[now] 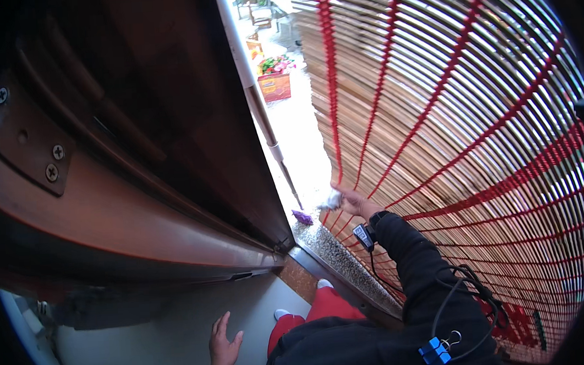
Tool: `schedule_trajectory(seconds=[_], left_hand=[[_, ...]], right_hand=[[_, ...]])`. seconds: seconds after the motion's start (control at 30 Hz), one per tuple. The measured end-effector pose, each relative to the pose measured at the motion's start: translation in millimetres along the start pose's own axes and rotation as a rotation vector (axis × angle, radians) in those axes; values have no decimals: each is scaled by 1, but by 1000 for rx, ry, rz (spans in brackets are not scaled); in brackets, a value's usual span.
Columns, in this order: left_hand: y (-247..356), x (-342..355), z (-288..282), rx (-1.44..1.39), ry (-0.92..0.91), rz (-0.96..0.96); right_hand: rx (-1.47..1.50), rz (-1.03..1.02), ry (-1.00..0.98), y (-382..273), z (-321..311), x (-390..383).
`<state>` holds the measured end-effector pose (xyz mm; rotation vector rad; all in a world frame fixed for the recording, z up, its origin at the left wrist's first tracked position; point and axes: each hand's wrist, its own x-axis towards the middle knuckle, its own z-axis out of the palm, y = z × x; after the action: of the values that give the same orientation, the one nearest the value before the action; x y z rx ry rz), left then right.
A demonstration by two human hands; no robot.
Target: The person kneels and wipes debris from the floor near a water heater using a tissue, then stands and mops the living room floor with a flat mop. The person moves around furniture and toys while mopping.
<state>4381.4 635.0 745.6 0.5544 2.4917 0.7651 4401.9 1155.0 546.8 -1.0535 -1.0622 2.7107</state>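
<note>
Right hand (356,202): fingers grasping white cloth (332,200) at edge of slatted blind (430,140)
Left hand (224,344): fingers spread, released, above grey floor (148,348)

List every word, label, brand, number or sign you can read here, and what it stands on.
None can be read.
Small device near the right hand: marks on its face, too small to read.
Orange box outdoors: any lettering too blurred to tell.
</note>
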Motion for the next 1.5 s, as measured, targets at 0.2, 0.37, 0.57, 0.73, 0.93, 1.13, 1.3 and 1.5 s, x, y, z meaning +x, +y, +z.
schedule_trajectory(seconds=[0.2, 0.37, 0.57, 0.73, 0.93, 1.13, 1.3, 1.5], left_hand=[[-13, -11, 15, 6, 30, -73], [-39, -17, 15, -65, 51, -80], [-27, -18, 24, -48, 32, -98], [-5, -13, 14, 12, 47, -71], [1, -22, 8, 32, 98, -48], [-12, -36, 13, -4, 130, -60], [-21, -45, 19, -39, 123, -52], [-31, -60, 24, -54, 136, -35]], right_hand=[[-309, -151, 26, -3, -28, 9], [-576, -241, 265, -19, -41, 4], [-1091, -199, 188, -57, 40, -22], [-1268, -428, -88, -105, 121, -18], [-1177, -506, -278, -126, 203, -47], [-1085, -595, -343, -132, 230, -61], [-944, -806, -273, -119, 197, -85], [-612, -1120, -497, -101, 210, -127]])
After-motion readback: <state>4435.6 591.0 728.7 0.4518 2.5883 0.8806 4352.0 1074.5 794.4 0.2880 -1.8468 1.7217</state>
